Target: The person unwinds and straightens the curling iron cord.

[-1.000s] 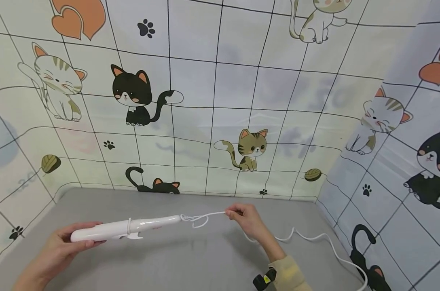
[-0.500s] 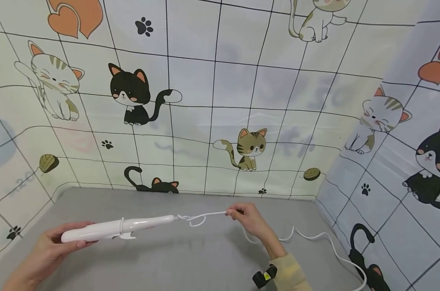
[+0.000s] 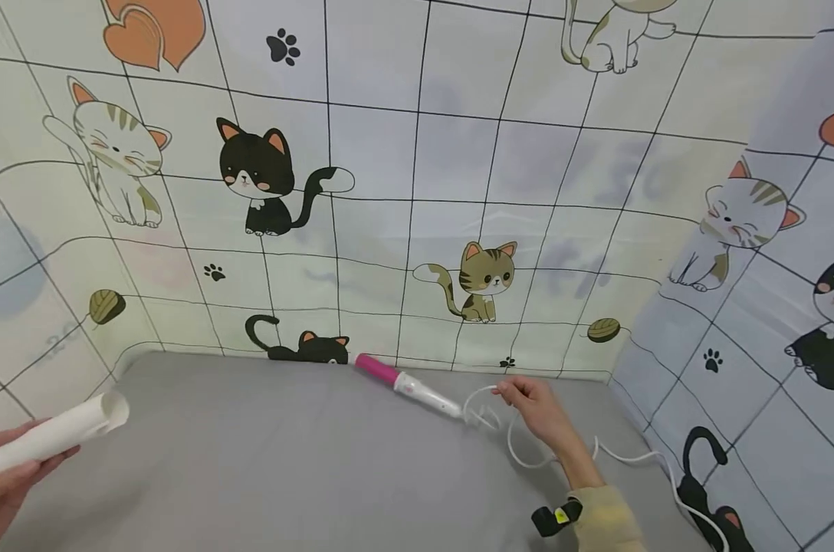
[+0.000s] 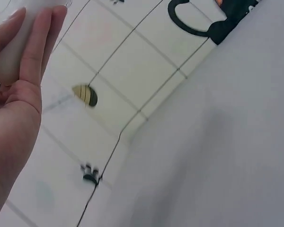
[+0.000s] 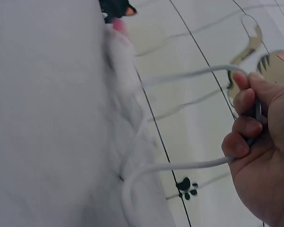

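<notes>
At the left edge of the head view my left hand point(image 3: 6, 494) holds a white hollow tube point(image 3: 54, 435), its open end facing right. In the left wrist view the fingers wrap the tube's rounded end point(image 4: 9, 64). Near the back wall lies or hangs a curling wand point(image 3: 424, 394) with a pink barrel and white handle; whether it touches the surface I cannot tell. From its handle runs a white cord point(image 3: 482, 389), which my right hand point(image 3: 540, 410) pinches. Curled fingers around the cord point(image 5: 194, 73) show in the right wrist view, where the wand point(image 5: 122, 59) is blurred.
A grey surface point(image 3: 286, 460) spreads under both hands. Behind and beside it stand walls of cat-printed sheeting point(image 3: 382, 153). The cord trails in loops past the right forearm to the right front. A black wrist device point(image 3: 556, 517) sits at the yellow sleeve point(image 3: 606, 521).
The white tube has come off the curling wand and moved left with my left hand, baring the pink barrel. The wand now points up-left; my right hand has shifted right, still pinching the cord.
</notes>
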### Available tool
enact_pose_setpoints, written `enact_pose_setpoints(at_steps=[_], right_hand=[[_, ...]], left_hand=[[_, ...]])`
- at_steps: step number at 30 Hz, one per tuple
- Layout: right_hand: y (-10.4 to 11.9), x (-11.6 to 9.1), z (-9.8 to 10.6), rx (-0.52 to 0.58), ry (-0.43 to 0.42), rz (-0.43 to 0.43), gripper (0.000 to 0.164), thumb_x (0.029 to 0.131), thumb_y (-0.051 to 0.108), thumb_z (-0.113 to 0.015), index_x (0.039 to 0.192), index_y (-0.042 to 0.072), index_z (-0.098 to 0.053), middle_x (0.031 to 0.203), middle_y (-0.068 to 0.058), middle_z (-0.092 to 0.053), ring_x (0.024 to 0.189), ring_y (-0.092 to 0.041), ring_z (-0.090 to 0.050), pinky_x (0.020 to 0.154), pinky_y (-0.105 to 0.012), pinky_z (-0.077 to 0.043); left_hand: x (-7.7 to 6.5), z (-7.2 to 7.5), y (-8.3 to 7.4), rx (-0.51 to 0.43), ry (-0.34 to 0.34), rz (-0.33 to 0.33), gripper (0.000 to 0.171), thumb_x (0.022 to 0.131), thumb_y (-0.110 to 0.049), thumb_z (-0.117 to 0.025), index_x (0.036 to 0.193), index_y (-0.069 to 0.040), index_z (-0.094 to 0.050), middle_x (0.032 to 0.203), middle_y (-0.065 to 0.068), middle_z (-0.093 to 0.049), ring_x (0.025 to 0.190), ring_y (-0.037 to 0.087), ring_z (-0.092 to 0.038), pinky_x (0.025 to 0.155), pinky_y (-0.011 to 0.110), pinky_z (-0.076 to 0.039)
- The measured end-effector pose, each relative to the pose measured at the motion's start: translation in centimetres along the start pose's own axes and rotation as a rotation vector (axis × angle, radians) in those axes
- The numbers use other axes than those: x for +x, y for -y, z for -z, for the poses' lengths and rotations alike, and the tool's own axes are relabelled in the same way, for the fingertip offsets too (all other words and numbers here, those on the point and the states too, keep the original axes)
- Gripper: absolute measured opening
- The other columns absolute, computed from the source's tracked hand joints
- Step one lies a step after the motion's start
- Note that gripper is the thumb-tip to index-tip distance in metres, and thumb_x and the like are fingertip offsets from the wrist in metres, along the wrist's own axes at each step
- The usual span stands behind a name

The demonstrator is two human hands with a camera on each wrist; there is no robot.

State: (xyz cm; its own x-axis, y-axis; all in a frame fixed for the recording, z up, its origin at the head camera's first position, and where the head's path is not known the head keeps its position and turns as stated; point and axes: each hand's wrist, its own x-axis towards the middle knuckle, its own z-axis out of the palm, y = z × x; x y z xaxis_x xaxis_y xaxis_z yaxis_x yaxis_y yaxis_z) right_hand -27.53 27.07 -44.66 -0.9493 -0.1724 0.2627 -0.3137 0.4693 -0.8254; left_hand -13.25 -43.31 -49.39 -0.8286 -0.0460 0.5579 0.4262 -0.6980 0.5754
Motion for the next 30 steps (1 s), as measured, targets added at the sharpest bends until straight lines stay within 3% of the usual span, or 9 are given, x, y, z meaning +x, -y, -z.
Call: enact_pose_setpoints(at_steps=[2, 4, 7, 10, 18, 24, 30], right_hand=[[0.0, 0.2, 0.1, 0.013, 0.034, 0.006, 0.026, 0.106, 0.021, -0.06, 0.096, -0.001, -0.07, 0.08, -0.001, -0.058, 0.071, -0.014, -0.047, 0.06, -0.023, -0.042], [0.0, 0.3, -0.1, 0.027, 0.048, -0.004, 0.025, 0.105, 0.022, -0.061, 0.095, 0.002, -0.071, 0.078, -0.003, -0.058, 0.069, -0.013, -0.046, 0.058, -0.022, -0.041], [-0.1, 0.1, -0.4, 0.029, 0.036, -0.024, 0.021, 0.104, 0.018, -0.062, 0.091, 0.005, -0.072, 0.077, -0.006, -0.058, 0.067, -0.014, -0.045, 0.056, -0.021, -0.039], [-0.1, -0.2, -0.3, 0.003, 0.019, -0.034, 0.022, 0.105, 0.015, -0.061, 0.087, 0.006, -0.069, 0.076, -0.007, -0.057, 0.066, -0.015, -0.043, 0.055, -0.022, -0.036], [0.0, -0.8, 1.0, -0.075, 0.007, 0.001, 0.023, 0.105, 0.019, -0.06, 0.087, 0.007, -0.069, 0.079, -0.003, -0.06, 0.064, -0.011, -0.041, 0.054, -0.023, -0.035], [0.1, -1.0, 1.3, -0.095, 0.027, 0.011, 0.02, 0.104, 0.018, -0.063, 0.089, 0.007, -0.07, 0.078, -0.003, -0.062, 0.069, -0.013, -0.049, 0.056, -0.022, -0.041], [-0.2, -1.5, 1.6, -0.125, 0.08, -0.016, 0.017, 0.103, 0.016, -0.064, 0.096, 0.003, -0.073, 0.078, 0.0, -0.063, 0.07, -0.015, -0.053, 0.057, -0.023, -0.045]], left_hand=[[1.5, -1.0, 0.3, 0.049, 0.047, 0.048, 0.062, 0.09, 0.038, -0.028, 0.143, 0.013, -0.049, 0.138, 0.023, -0.06, 0.12, 0.034, -0.064, 0.099, 0.047, -0.055], [2.5, -2.1, 1.1, 0.034, 0.089, 0.091, 0.064, 0.089, 0.039, -0.028, 0.143, 0.012, -0.05, 0.139, 0.023, -0.06, 0.123, 0.034, -0.063, 0.1, 0.049, -0.055], [3.1, -3.6, 2.3, 0.036, 0.164, 0.132, 0.067, 0.088, 0.041, -0.025, 0.143, 0.012, -0.051, 0.139, 0.025, -0.06, 0.122, 0.038, -0.063, 0.102, 0.049, -0.054], [3.2, -4.5, 3.3, 0.075, 0.183, 0.167, 0.067, 0.089, 0.04, -0.026, 0.142, 0.009, -0.053, 0.139, 0.022, -0.061, 0.118, 0.038, -0.066, 0.1, 0.047, -0.054], [3.3, -5.3, 5.2, 0.177, 0.208, 0.244, 0.063, 0.088, 0.039, -0.03, 0.14, 0.013, -0.053, 0.138, 0.019, -0.063, 0.115, 0.036, -0.068, 0.101, 0.044, -0.055], [3.2, -5.6, 5.9, 0.292, 0.128, 0.311, 0.06, 0.089, 0.036, -0.038, 0.137, 0.006, -0.06, 0.132, 0.013, -0.068, 0.11, 0.029, -0.07, 0.096, 0.039, -0.058], [3.2, -5.9, 6.2, 0.317, 0.116, 0.356, 0.059, 0.091, 0.034, -0.041, 0.135, 0.003, -0.063, 0.131, 0.009, -0.069, 0.107, 0.029, -0.072, 0.096, 0.038, -0.058]])
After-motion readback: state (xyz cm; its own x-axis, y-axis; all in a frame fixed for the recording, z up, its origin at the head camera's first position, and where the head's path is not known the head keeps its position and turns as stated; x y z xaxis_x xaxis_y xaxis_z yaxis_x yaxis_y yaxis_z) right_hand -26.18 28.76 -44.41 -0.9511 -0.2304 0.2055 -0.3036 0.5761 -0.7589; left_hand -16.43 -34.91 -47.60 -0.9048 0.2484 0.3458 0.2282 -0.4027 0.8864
